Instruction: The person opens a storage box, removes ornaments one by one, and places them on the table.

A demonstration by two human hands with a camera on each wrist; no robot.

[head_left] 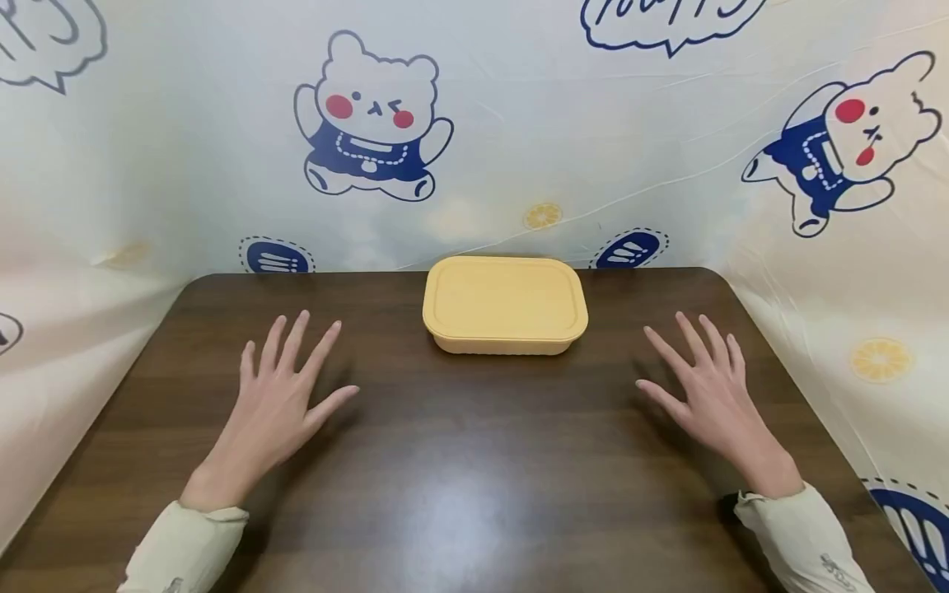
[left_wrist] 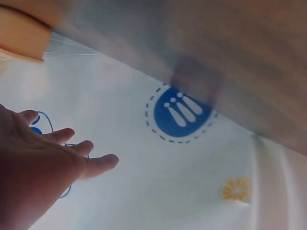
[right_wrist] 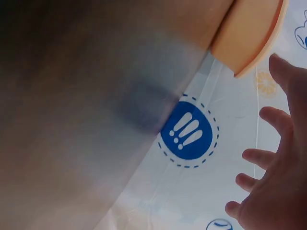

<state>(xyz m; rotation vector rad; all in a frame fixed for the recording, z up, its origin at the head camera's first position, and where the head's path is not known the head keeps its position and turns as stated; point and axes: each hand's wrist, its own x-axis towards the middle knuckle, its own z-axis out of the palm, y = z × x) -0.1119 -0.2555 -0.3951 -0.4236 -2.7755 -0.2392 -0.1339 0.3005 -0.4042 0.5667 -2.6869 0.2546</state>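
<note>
A yellow rectangular lidded container [head_left: 506, 305] sits near the back edge of the dark wooden table, its lid on. My left hand [head_left: 278, 403] is to the left of it, fingers spread and straight, holding nothing. To its right is my right hand [head_left: 708, 395], also with spread fingers and nothing in its grasp. Both hands are apart from the container. Part of the container [left_wrist: 21, 36] shows at the upper left of the left wrist view, beyond the left hand [left_wrist: 43, 167]. In the right wrist view the container [right_wrist: 249, 36] appears at the top, above the right hand [right_wrist: 283, 163].
The brown table [head_left: 474, 461] has a rounded back edge. Behind it and along both sides hangs a pale curtain [head_left: 504, 148] printed with cartoon bears, orange slices and blue ovals. Light-coloured sleeves [head_left: 185, 543] cover both forearms.
</note>
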